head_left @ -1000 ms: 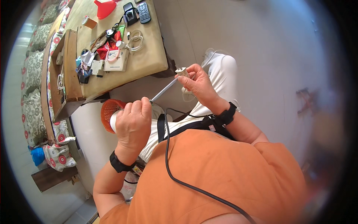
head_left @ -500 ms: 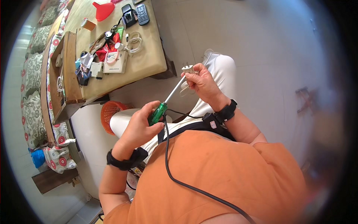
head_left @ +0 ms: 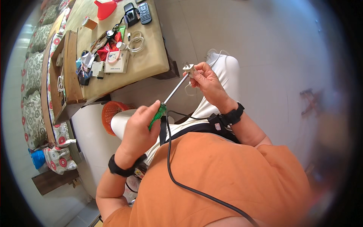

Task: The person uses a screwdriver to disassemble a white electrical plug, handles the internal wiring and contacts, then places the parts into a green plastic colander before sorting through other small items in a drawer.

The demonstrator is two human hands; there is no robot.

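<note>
My left hand (head_left: 140,126) is closed round the green handle of a screwdriver (head_left: 176,90). Its long metal shaft points up and to the right. At the far end, the tip meets a white power plug (head_left: 188,69), though my fingers partly cover the contact. My right hand (head_left: 207,83) pinches this plug between thumb and fingers, with the metal prongs facing away from me. From the plug a thin pale cord (head_left: 217,56) runs over my right knee. A black cable (head_left: 169,159) passes below the screwdriver handle and across my orange shirt.
Left of my hands stands a table (head_left: 151,56) bearing a white box (head_left: 118,65), a coiled white cable (head_left: 137,42), a remote control (head_left: 144,13) and a red funnel (head_left: 105,10). An orange basket (head_left: 110,115) sits under it by my left knee.
My left hand has turned round the screwdriver handle, its back now more toward the camera. The plug in my right hand has tilted and shifted slightly left.
</note>
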